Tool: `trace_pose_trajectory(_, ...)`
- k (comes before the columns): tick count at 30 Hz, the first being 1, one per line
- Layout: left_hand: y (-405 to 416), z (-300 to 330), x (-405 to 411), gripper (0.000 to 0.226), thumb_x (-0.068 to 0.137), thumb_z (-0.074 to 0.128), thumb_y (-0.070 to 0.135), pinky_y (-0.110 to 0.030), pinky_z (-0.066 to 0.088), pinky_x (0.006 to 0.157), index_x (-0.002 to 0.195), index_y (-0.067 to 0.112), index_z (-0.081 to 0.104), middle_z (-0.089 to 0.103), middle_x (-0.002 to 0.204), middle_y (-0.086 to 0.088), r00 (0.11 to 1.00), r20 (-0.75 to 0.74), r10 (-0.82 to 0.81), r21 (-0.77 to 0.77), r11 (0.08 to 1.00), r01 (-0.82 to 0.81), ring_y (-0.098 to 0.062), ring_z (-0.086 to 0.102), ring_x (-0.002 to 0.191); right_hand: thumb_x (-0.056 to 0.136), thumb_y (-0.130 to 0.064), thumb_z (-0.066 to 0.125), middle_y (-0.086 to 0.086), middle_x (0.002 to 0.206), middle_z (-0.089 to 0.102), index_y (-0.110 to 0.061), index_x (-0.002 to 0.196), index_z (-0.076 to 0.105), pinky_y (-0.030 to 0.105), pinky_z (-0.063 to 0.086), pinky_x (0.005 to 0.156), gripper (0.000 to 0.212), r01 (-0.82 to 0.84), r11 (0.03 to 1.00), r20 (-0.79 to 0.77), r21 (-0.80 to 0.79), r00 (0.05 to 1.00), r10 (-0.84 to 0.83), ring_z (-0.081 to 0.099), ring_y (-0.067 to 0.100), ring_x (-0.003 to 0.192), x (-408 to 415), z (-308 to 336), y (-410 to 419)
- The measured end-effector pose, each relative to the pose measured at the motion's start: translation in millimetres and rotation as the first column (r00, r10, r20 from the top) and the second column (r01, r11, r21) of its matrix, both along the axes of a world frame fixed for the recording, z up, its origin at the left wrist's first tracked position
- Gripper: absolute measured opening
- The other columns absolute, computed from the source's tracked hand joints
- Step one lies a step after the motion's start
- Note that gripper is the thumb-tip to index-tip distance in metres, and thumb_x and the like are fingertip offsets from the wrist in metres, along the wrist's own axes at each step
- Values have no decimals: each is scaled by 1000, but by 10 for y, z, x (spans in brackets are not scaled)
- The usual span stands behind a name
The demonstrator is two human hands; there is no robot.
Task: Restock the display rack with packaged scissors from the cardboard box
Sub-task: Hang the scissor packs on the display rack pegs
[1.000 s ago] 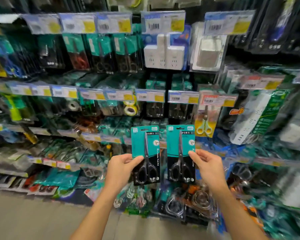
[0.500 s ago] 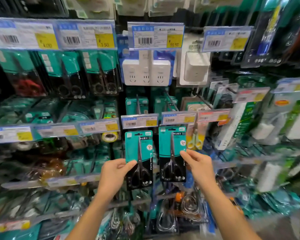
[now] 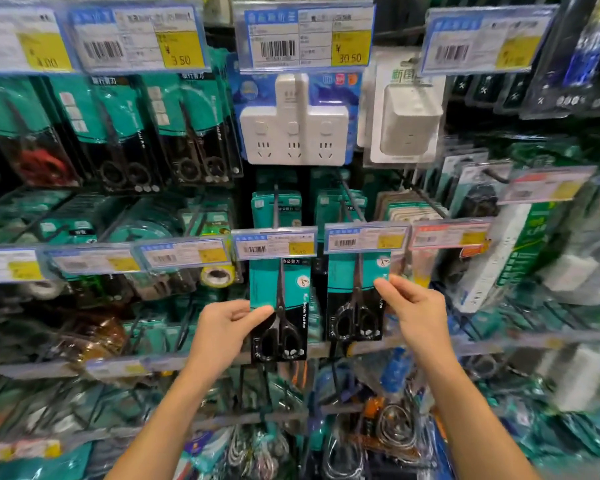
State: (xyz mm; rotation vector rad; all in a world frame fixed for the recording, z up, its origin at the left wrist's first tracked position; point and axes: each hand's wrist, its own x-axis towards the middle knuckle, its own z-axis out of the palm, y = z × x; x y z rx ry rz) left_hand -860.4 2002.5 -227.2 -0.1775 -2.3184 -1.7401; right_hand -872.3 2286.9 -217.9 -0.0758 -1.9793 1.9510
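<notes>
My left hand (image 3: 222,330) pinches the left edge of a teal-and-black scissors pack (image 3: 279,306), held upright. My right hand (image 3: 416,313) pinches the right edge of a second, matching scissors pack (image 3: 355,299). The tops of both packs sit behind the price tags (image 3: 274,242) at the ends of two rack hooks (image 3: 276,206). More of the same scissors packs (image 3: 340,202) hang further back on those hooks. The cardboard box is out of view.
White power strips (image 3: 293,129) and a plug adapter (image 3: 409,123) hang above. Other scissors packs (image 3: 194,133) fill the upper left hooks. Tape rolls (image 3: 217,277), cable packs and wire items crowd the rows to the left and below. Hook rods stick out toward me.
Both hands have raised the two packs up to the hook row, so their tops now lie behind the price tags. The view has closed in on the rack.
</notes>
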Motion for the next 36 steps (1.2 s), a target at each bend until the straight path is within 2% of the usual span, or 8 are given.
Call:
trace_pose_trajectory(6,2,42,30,42,84,75,18,-3,33,52,45,27,60,41,40,17,999,-23,-25,-43,999,24,7,38,43,84,-16,75,-17,86,75,-14,102,75,7,50,73,18,1,1000,-24,-14,1000,-2,68,-8,81,19,21,-13)
trace_pose_trajectory(8,-27,39,51,28,84,74,21,-3,35,53,56,25,72,48,41,18,999,-8,-43,-20,999,42,9,44,46,84,-17,75,-14,87,76,-12,102,76,7,51,72,19,10,1000,-31,-13,999,-11,68,-6,80,48,7,-35)
trace_pose_trajectory(14,-112,40,137,12,78,77,32,-21,55,67,75,21,80,79,79,-2,994,103,-27,75,997,20,-11,71,72,83,-18,76,-12,87,77,-15,104,75,10,52,73,21,7,1000,-20,-25,1000,-8,71,-1,84,80,65,-77)
trace_pose_trajectory(17,-171,7,174,54,69,78,53,-36,48,75,75,0,71,68,72,-20,989,138,-57,82,996,46,-20,57,74,83,-20,76,-11,90,77,-20,101,77,10,53,75,18,12,1000,-23,-6,1000,-13,70,-2,86,119,112,-83)
trace_pose_trajectory(21,-215,44,196,73,65,77,63,-37,47,76,82,-8,67,65,71,-23,984,156,-85,75,994,74,-20,55,75,87,-15,72,-16,87,76,-31,91,75,5,50,69,17,-25,998,-44,-54,999,22,70,-5,84,185,181,-71)
trace_pose_trajectory(23,-195,70,198,62,67,78,57,-37,50,77,81,-3,71,71,74,-23,985,155,-76,73,995,65,-19,60,74,87,-14,72,-17,85,76,-29,91,75,5,50,69,16,-28,998,-42,-48,999,26,70,-5,83,197,196,-75)
trace_pose_trajectory(27,-97,132,202,10,79,76,31,-23,58,73,82,23,80,79,85,3,987,145,-65,48,997,59,-12,76,83,86,-14,73,-18,84,76,-26,89,77,6,51,70,13,-36,999,-48,25,998,37,70,-5,83,202,208,-120)
trace_pose_trajectory(36,-102,173,228,6,84,76,20,-14,55,67,86,24,79,79,84,5,987,150,-50,90,995,36,-9,76,80,84,-18,75,-13,89,77,-34,88,77,8,52,71,17,8,999,-45,-44,999,-10,71,0,87,196,146,-61)
